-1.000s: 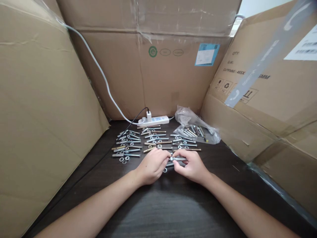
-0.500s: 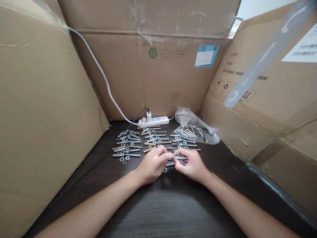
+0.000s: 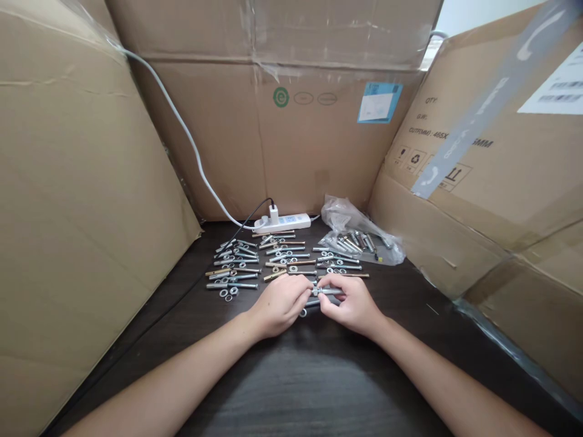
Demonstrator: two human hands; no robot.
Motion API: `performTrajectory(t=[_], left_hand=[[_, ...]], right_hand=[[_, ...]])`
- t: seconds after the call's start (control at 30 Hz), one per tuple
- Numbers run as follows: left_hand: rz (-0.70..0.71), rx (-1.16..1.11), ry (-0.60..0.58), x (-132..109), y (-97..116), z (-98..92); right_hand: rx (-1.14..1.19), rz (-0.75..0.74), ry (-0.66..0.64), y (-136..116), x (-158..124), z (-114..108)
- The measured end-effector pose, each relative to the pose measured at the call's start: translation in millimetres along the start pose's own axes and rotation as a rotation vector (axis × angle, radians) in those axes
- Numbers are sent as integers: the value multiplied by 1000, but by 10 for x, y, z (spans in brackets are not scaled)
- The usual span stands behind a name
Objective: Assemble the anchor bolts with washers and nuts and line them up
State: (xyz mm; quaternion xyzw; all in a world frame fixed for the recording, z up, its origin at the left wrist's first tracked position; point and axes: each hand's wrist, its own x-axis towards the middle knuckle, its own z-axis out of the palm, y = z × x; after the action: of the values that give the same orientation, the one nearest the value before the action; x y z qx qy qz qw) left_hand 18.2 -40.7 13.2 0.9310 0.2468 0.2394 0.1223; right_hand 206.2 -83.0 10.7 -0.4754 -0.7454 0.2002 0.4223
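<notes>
Pinched in my right hand (image 3: 348,297) is a silver sleeve anchor bolt (image 3: 331,291), lying roughly level with its sleeve between thumb and fingers. A hex nut (image 3: 316,292) sits at the bolt's left end. My left hand (image 3: 285,306) is closed, its fingertips against that nut and the bolt's end, partly hiding them. Beneath the hands, another metal rod (image 3: 313,303) and a washer (image 3: 303,313) lie on the dark table, partly covered. Beyond my hands are rows of bolts, sleeves, nuts and washers (image 3: 234,285).
A clear plastic bag (image 3: 348,218) with more anchor bolts lies at the back right. A white power strip (image 3: 291,222) with a plugged-in charger stands behind the rows. A black cable (image 3: 182,296) crosses the table's left side. Cardboard boxes (image 3: 273,152) wall in the back and both sides.
My left fingers have shifted and curled over, baring the nut at the bolt's left end. My right hand holds the bolt almost unmoved.
</notes>
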Motion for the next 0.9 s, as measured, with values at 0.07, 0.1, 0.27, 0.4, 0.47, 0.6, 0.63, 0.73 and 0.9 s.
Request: performTrajectory(t=[0.07, 0.1, 0.27, 0.4, 0.47, 0.6, 0.63, 0.73, 0.9], left_hand=[[7, 5, -13, 1, 0, -2], [6, -1, -10, 1, 2, -2], [-32, -53, 89, -5, 18, 8], [16, -58, 111, -14, 15, 12], [38, -58, 98, -16, 13, 10], [29, -58, 72, -6, 19, -4], [22, -56, 63, -2, 21, -9], [22, -37, 13, 9, 25, -24], [38, 20, -21, 10, 15, -32]], right_hand=[[7, -2, -1, -6, -3, 3], [11, -3, -2, -6, -5, 4], [11, 1, 6, 15, -9, 9], [3, -6, 7, 13, 0, 7], [1, -11, 4, 3, 3, 2], [-11, -15, 4, -16, 2, -10], [-13, -17, 4, -20, 1, -13], [-12, -20, -1, -28, -4, -19], [-19, -18, -5, -35, -3, -22]])
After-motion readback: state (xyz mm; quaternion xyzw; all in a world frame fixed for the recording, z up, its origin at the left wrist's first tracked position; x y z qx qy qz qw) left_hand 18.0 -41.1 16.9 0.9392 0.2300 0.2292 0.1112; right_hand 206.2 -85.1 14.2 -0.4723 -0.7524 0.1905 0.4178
